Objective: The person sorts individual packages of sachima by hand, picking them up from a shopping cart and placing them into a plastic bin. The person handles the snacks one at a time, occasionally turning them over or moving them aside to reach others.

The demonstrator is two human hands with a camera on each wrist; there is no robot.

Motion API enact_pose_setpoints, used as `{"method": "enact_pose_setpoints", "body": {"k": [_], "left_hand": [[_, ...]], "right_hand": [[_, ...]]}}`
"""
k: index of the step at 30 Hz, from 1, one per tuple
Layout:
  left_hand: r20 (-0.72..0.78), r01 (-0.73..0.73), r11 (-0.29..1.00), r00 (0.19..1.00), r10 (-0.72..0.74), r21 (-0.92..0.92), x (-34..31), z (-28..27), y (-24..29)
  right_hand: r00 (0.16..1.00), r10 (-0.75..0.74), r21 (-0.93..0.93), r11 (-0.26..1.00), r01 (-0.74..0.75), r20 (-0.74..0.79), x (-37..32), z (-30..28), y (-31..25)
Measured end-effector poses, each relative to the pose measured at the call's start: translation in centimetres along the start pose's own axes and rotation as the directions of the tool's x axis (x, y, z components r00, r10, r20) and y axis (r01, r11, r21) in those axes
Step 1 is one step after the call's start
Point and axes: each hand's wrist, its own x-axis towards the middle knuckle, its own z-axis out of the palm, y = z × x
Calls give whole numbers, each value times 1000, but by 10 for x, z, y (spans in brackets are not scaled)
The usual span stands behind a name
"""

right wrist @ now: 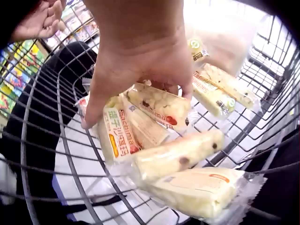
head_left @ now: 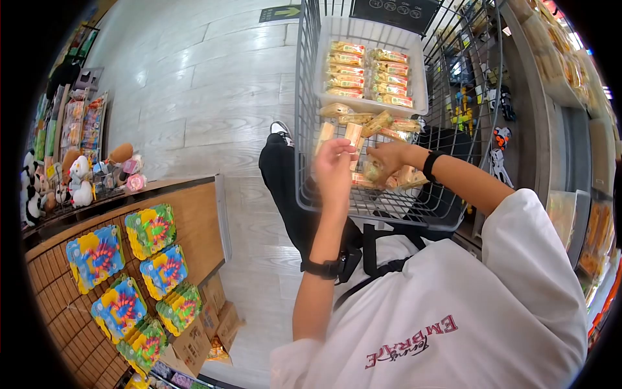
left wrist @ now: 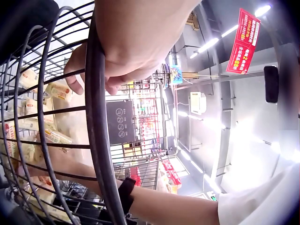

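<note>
My right hand (right wrist: 140, 61) reaches down into the shopping cart, with thumb and fingers around wrapped sachima bars (right wrist: 159, 105). Its fingertips are partly hidden behind the top bar. Other wrapped bars (right wrist: 178, 154) lie loose beside and below it on the wire floor. In the head view, my left hand (head_left: 335, 159) is above the cart's near left part, over more bars (head_left: 326, 135). Its fingers are loosely bent with nothing in them, as the right wrist view also shows. A translucent white bin (head_left: 421, 71) in the cart holds sachima bars in two columns (head_left: 345, 69).
The cart's wire rim (head_left: 299, 129) surrounds both hands. Shelves with packaged goods (head_left: 557, 58) stand close on the right. To the left are a wooden display (head_left: 201, 220) with colourful packs (head_left: 97, 256) and plush toys (head_left: 81, 178). Grey floor (head_left: 214, 97) runs along the cart's left.
</note>
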Motion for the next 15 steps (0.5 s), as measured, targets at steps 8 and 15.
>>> {"method": "enact_pose_setpoints", "body": {"k": [8, 15], "left_hand": [[18, -1, 1000, 1000, 1, 8, 0, -1, 1], [18, 23, 1000, 1000, -23, 5, -1, 0, 1]], "right_hand": [[994, -53, 285, 955, 78, -94, 25, 21, 19], [970, -192, 647, 761, 50, 150, 10, -1, 2]]}}
